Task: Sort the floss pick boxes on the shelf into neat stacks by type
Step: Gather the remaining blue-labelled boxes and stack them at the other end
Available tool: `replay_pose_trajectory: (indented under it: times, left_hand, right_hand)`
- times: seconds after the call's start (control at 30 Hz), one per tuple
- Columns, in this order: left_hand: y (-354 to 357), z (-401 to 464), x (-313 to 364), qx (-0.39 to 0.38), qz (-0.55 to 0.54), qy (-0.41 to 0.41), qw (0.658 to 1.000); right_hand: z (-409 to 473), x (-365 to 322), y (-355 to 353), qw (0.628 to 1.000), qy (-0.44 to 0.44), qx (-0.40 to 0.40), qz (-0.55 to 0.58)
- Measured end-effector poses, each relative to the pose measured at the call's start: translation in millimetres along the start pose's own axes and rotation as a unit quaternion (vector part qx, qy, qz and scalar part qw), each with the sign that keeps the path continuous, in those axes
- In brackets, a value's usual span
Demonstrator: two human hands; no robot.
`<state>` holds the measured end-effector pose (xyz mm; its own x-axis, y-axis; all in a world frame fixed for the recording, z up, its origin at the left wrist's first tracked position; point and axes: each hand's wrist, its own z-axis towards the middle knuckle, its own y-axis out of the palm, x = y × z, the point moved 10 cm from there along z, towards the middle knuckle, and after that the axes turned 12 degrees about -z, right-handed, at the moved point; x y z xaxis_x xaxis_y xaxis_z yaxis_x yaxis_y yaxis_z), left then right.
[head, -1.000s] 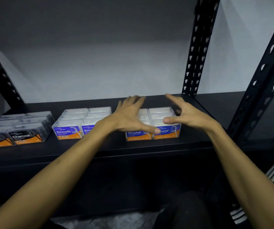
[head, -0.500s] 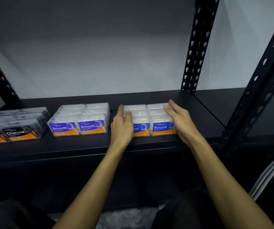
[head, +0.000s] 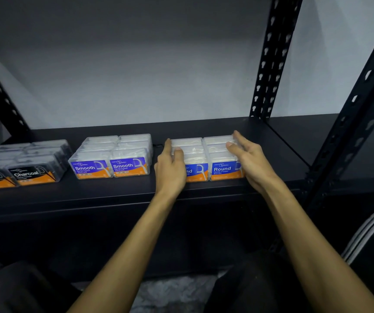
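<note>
Flanking the Round boxes (head: 223, 159) on the black shelf (head: 122, 193), the left hand (head: 170, 166) presses flat at their nine o'clock side, the right hand (head: 247, 159) at three o'clock, both with fingers extended, gripping nothing. Smooth boxes (head: 111, 157) and Charcoal boxes (head: 28, 163) sit farther toward nine o'clock.

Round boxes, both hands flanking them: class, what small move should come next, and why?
Probably press both hands gently inward. The left hand and right hand bracket the Round boxes, which already sit apart from the Smooth boxes, so only squaring remains.
</note>
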<state>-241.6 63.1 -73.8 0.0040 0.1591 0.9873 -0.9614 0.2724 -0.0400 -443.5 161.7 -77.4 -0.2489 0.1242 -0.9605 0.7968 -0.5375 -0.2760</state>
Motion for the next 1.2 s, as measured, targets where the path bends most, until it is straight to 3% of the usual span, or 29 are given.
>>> replay_pose_trajectory:
  times: [0.37, 0.67, 0.8, 0.9, 1.03, 1.2]
  left_hand:
    - [2, -10, 2, 0.000, -0.006, 0.008, 1.000]
    - [0, -13, 13, -0.008, 0.066, 0.051, 0.997]
    - [-3, -12, 22, -0.005, 0.074, 0.073, 0.995]
    - [-9, -16, 35, -0.007, 0.050, 0.105, 0.993]
    - [-3, -17, 60, -0.119, 0.144, 0.187, 0.964]
    - [21, 2, 48, -0.271, 0.297, 0.170, 0.899]
  right_hand:
    - [-7, 0, -4, 1.000, -0.003, -0.009, -0.003]
    - [-8, -3, -8, 1.000, -0.025, 0.008, -0.013]
    - [-10, -4, -8, 0.998, -0.028, -0.026, 0.045]
    - [-11, -11, -25, 0.997, -0.069, -0.017, -0.026]
    - [-15, -24, -30, 0.961, -0.131, -0.072, -0.233]
    - [-9, -36, -14, 0.914, -0.153, -0.145, -0.346]
